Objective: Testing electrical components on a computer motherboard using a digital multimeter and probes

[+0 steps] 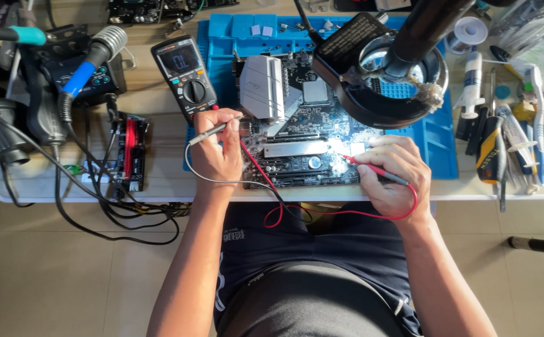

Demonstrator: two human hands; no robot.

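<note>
While the circuit board lay flat on the blue mat on the worktop, both hands worked over it. The left hand had its fingers clamped on a grey probe at the board's left edge. The right hand pinched a red probe, its tip touching the board's lower right. A black multimeter lay just left of the board.

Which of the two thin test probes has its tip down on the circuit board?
The red-handled probe in the right hand: its tip meets the dark circuit board. The grey probe in the left hand is lifted, pointing away.
</note>
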